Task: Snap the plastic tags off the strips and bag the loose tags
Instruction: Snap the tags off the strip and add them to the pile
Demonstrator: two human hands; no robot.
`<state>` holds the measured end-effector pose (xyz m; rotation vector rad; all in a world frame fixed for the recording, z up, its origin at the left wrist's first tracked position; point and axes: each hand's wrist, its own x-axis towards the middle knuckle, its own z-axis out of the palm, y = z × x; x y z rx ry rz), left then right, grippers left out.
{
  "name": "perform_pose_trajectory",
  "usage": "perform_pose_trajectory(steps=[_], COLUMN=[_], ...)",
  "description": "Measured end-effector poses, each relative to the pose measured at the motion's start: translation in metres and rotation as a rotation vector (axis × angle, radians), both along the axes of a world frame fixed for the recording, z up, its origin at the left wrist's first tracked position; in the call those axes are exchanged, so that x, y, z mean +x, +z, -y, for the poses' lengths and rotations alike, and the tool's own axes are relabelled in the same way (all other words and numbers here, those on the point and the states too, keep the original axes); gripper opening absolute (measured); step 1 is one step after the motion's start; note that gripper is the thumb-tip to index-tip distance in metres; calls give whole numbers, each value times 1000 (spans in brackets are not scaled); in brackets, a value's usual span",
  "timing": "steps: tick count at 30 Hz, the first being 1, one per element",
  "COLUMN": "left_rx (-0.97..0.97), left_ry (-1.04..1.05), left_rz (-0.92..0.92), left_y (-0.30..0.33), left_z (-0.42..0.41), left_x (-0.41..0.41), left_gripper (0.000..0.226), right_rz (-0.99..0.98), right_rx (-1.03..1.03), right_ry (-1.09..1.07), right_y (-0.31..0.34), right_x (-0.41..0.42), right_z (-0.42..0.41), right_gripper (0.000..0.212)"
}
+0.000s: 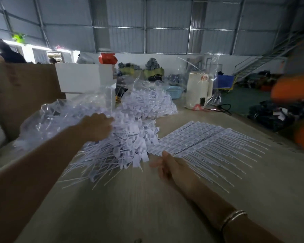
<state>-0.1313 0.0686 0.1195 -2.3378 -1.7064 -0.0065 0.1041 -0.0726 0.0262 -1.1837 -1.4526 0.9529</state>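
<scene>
Tags: big loose heap mid-table, some already bagged near left edge. Several strips unsnapped toward right edge, so lots left. Left hand fingers curled into heap; right hand grips strips, blurry.

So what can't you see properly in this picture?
- Left hand: head view, fingertips buried in the loose tags.
- Right hand: motion-blurred fingers; grip on the strips unclear.
- Print on tags: too small.
- Orange shape: blurred, cut by right edge.
</scene>
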Motion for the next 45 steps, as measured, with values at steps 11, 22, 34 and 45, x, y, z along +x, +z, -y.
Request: perform_pose_trajectory(steps=[11,22,34,45], left_rx=[445,197,-50,-159], left_ry=[-266,-456,-431,-400], left_rz=[331,177,301,1138], left_y=[-25,-88,-100,-77], left_z=[67,100,86,96], left_x=[55,122,135,96], left_gripper=[29,40,50,29], right_rz=[6,1311,1166,1473], right_rx=[108,14,438,560], right_ry=[-303,-86,-165,-186], right_y=[11,22,77,115], right_x=[5,103,116,66], right_z=[-2,-55,-52,-31], right_gripper=[31,34,25,28])
